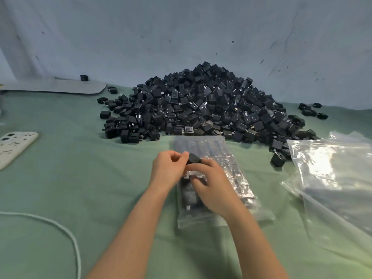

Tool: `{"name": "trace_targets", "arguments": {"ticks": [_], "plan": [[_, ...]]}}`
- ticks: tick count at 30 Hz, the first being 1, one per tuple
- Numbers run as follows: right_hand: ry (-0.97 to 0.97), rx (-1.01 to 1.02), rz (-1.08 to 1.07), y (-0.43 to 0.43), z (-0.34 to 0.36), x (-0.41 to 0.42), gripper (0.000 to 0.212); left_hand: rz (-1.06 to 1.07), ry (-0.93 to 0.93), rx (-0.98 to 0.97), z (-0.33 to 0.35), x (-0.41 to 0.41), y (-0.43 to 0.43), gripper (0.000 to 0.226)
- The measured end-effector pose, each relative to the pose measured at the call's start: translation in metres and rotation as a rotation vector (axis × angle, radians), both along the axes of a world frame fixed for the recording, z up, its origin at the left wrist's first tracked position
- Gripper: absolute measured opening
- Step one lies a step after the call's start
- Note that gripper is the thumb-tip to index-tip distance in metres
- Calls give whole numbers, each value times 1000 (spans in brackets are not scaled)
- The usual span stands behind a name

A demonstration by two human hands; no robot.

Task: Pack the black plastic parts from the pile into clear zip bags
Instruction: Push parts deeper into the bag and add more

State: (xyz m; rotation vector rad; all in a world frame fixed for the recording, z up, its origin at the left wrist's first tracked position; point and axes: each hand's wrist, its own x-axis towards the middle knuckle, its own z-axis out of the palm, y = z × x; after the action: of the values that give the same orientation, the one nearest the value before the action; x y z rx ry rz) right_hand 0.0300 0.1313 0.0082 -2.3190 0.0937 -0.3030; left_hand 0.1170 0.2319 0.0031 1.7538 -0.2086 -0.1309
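Table cloth (80,178) runs back to wall sheet (181,37).
Pile of parts (201,105) centre back, against wall sheet.
Stray parts (314,111) right of pile, apart from it.
Zip bag (201,146) in front of pile, lying lengthwise toward viewer, parts in rows inside.
Left hand (167,170) and right hand (213,186) over bag's middle, single part (194,159) between them.
Stack of spare zip bags (332,168) at right, overlapping pile's right foot.
Board (54,86) back left, lone part (84,77) at its far edge.
Phone (14,148) at left edge.
Cable (60,226) near left.

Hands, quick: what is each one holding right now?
Left hand: pinching a black part.
Right hand: gripping the part-filled zip bag.
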Motion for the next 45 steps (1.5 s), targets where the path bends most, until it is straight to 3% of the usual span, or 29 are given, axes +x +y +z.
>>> {"name": "trace_targets", "arguments": {"ticks": [5, 9, 12, 14, 17, 21, 27, 30, 34, 37, 40, 45], "plan": [[-163, 261, -200, -19, -3, -47, 42, -188, -280, 131, -2, -51, 7, 8], [-226, 488, -327, -29, -7, -78, 39, -417, -624, 554, -13, -79, 14, 38], [-282, 551, -334, -26, -8, -91, 37, -456, -751, 763, -20, -90, 12, 42], [-298, 576, -321, -23, -6, -97, 37, -419, -809, 809, -20, -94, 9, 31], [-289, 578, -266, -21, 0, -105, 36, -338, -792, 687, -14, -94, 8, 14], [-250, 439, -250, -25, 5, -118, 30, -245, -773, 533, -2, -92, 7, 6], [-69, 64, -210, -14, 2, -123, 33, -157, -859, 494, 8, -95, 5, 6], [-94, -149, -174, 1, -12, -106, 40, -132, -916, 488, 10, -101, 5, 7], [-90, -354, -155, 4, -23, -67, 24, -120, -966, 495, 9, -107, 10, 6], [124, -509, -105, -5, -18, -23, 30, -126, -993, 496, 6, -111, 13, 12], [318, -476, -78, -18, -5, 19, 42, -159, -1020, 463, 5, -113, 15, 13], [223, -500, -65, -15, -8, 44, 44, -230, -1073, 434, 5, -116, 24, 8]]}}
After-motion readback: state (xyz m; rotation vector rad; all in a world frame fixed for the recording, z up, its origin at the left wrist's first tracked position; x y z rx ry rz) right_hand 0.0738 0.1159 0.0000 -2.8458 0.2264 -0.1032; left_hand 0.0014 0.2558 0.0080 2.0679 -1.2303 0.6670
